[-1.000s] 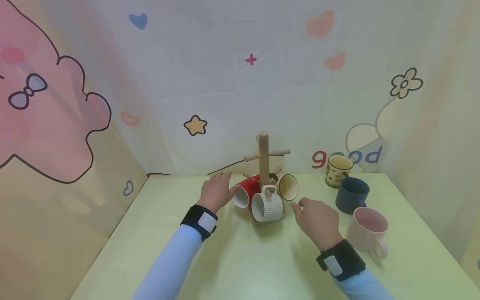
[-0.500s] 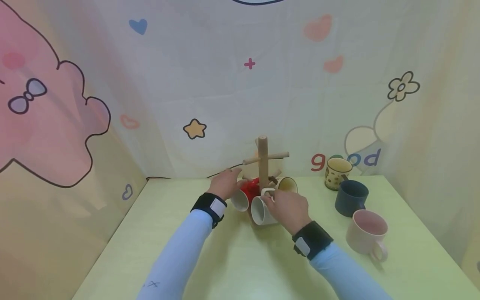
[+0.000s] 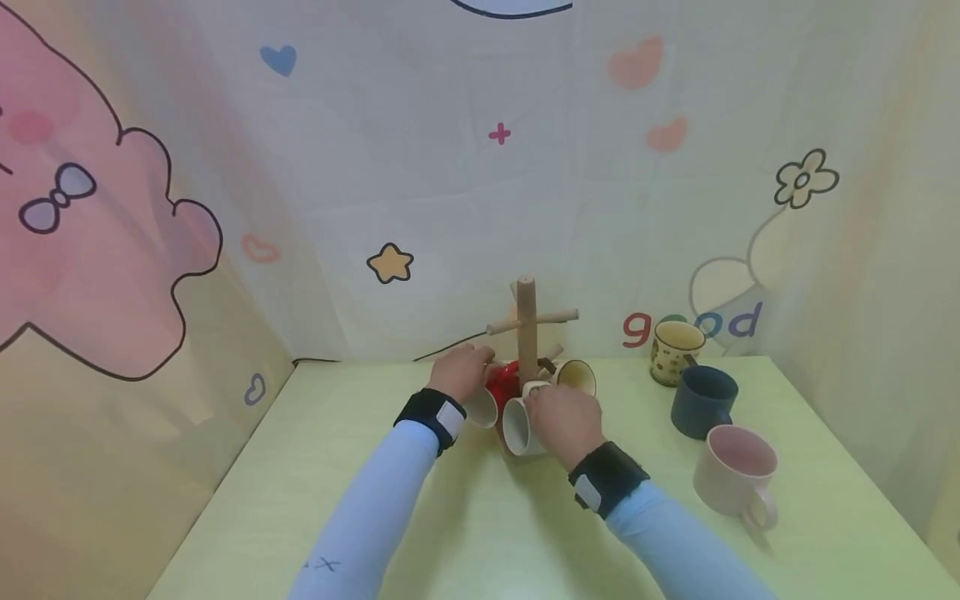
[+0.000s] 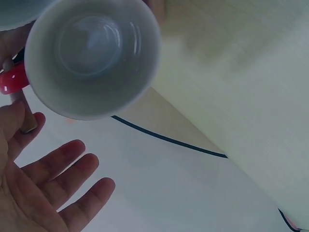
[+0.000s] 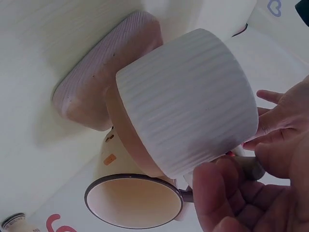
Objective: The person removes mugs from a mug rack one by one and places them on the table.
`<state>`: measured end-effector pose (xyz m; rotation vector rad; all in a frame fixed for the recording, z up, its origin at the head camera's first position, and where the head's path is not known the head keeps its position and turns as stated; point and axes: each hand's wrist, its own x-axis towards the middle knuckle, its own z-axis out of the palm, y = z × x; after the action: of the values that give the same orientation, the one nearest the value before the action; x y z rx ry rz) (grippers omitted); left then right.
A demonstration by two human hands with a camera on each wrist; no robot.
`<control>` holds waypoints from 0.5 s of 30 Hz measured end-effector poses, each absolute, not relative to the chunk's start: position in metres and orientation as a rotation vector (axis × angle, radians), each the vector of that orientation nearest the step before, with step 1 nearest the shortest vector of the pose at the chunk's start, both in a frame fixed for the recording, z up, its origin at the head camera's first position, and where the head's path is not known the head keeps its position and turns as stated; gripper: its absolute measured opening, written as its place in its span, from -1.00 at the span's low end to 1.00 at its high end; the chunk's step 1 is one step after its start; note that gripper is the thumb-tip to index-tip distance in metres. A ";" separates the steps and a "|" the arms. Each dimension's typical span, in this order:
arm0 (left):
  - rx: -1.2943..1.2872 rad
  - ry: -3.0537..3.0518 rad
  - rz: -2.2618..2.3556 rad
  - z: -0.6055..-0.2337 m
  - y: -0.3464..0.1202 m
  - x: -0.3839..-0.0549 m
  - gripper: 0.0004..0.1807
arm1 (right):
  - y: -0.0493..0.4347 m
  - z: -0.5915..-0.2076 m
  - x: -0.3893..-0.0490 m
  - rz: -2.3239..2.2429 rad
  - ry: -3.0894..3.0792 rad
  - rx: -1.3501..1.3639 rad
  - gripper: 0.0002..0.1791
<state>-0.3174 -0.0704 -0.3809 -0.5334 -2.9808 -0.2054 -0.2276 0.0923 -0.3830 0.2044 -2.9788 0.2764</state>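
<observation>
A wooden mug tree stands at the back middle, with mugs hanging from its lower pegs. My left hand pinches the end of the left lower peg between thumb and index finger; the other fingers are spread. On that peg hangs the red mug, its pale inside facing outward. My right hand has thumb and curled fingers round the front peg, beside the handle of the ribbed white mug. The cream mug with a dark rim hangs behind, on the right. My right hand covers part of the white mug.
Along the table's right side stand a spotted yellow mug, a dark blue mug and a pink mug. The mug tree's upper pegs stick out above the hanging mugs. A printed cloth closes off the back.
Both hands have moved in to the mug tree from either side. The right came left over the white mug to the front peg; the left went right to the left peg.
</observation>
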 end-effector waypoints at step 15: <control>-0.541 -2.902 -0.161 -0.378 -0.069 -0.315 -0.83 | 0.086 -0.389 -0.230 0.174 -2.920 0.224 -0.68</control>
<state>-0.3152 -0.0686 -0.3776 -0.5409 -2.9016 -0.1615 -0.2295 0.0859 -0.3886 0.2245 -2.9205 0.1741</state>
